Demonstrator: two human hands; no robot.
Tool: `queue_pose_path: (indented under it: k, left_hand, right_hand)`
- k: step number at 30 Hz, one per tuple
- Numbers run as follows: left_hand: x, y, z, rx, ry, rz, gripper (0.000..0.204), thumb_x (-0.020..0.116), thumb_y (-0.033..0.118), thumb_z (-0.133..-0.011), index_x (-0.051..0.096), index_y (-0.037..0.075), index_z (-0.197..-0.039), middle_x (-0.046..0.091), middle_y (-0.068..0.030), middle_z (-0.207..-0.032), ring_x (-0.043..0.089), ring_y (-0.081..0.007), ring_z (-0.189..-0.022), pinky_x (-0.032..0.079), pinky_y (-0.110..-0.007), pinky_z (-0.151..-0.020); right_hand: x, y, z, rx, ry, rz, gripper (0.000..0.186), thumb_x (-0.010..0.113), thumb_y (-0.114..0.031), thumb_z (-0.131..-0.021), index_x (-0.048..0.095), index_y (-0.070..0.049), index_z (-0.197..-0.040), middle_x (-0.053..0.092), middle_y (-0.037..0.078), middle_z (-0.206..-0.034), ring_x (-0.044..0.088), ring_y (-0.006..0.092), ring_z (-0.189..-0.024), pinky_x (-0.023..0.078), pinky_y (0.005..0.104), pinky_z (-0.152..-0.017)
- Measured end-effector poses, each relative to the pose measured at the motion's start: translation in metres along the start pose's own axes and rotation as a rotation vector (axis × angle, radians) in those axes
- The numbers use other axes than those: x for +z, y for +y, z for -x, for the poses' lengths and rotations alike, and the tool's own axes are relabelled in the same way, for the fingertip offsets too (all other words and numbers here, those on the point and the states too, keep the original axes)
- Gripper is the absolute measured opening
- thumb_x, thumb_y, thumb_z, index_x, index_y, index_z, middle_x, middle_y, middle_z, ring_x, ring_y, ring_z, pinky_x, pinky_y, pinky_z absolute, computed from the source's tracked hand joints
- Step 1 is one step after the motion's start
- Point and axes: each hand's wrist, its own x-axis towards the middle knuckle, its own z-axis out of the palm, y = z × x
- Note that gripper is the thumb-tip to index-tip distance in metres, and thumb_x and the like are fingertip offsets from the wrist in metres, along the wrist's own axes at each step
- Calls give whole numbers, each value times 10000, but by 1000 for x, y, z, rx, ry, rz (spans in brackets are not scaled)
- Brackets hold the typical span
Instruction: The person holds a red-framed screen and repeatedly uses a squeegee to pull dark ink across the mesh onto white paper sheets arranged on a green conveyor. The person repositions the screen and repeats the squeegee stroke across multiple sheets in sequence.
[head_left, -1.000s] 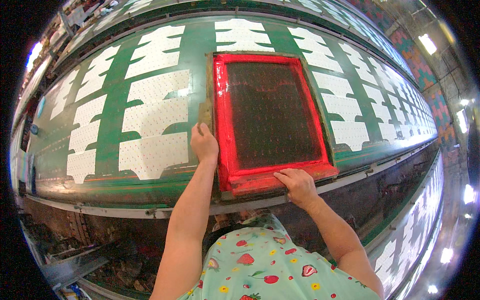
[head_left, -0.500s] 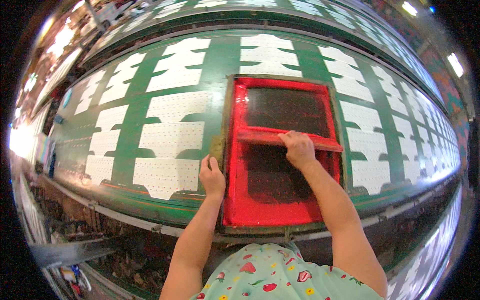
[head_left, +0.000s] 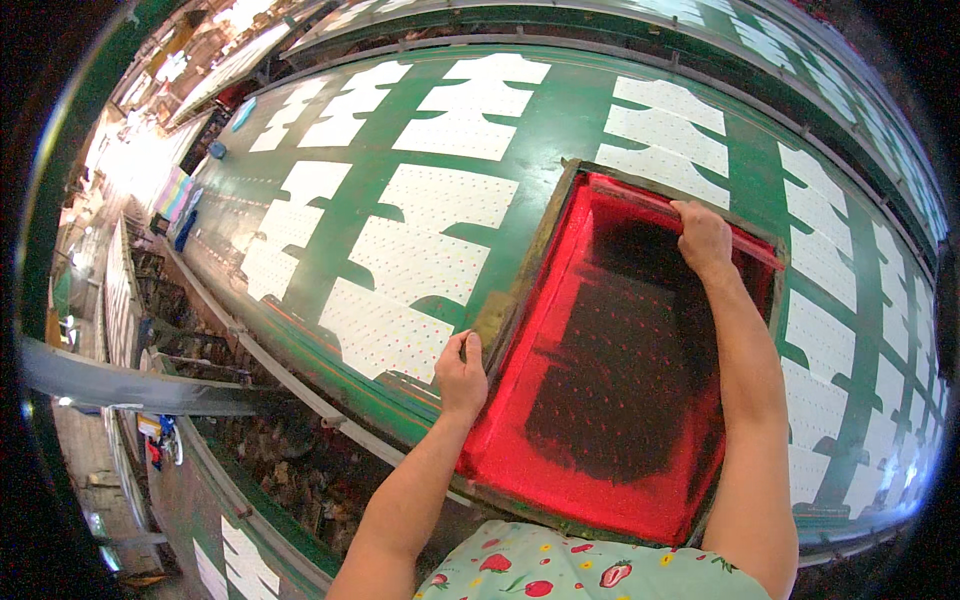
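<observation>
A screen-printing frame (head_left: pixel 712 520) with red ink around its dark mesh lies on the green printing table (head_left: pixel 545 160), its near end close to my shirt. My right hand (head_left: pixel 706 240) reaches to the far end of the frame and grips a red ink-covered squeegee (head_left: pixel 745 245), which lies across the mesh. At the frame's left side is my left hand (head_left: pixel 462 380), fingers curled and thumb up against the edge; its fingertips are partly hidden. Beside that hand, a yellowish patch (head_left: pixel 492 318) sits along the frame. Faint dots show through the mesh.
White cut pieces (head_left: pixel 425 265) with small coloured dots lie in rows left, right and beyond the frame. A metal rail (head_left: pixel 340 415) runs along the table's near edge. Another table (head_left: pixel 780 45) with white pieces stands farther off. A grey beam (head_left: pixel 140 380) crosses at left.
My right hand has pushed the squeegee from the middle of the mesh to its far end. The view has turned, so the frame appears slanted and nearer. My left hand stays by the frame's left edge.
</observation>
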Motion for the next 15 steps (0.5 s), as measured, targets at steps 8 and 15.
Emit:
queue_pose_path:
  k: [8, 15]
  left_hand:
    - [4, -2, 0, -13, -6, -49, 422, 605, 374, -1146, 759, -19, -1147, 781, -217, -1020, 743, -364, -970, 566, -454, -896]
    - [2, 5, -6, -16, -26, -148, 494, 575, 425, -1142, 749, -28, -1048, 759, -256, -979, 726, -429, -947, 541, -526, -856]
  right_hand:
    - [2, 11, -9, -14, -125, 7, 394, 663, -74, -939, 800, -221, -1277, 795, 121, -1204, 777, 358, -1129, 631, 501, -968]
    - [-42, -4, 4, 37, -397, 1, 331, 673, -160, -920, 812, -184, -1220, 812, 139, -1221, 775, 367, -1167, 627, 532, -1001]
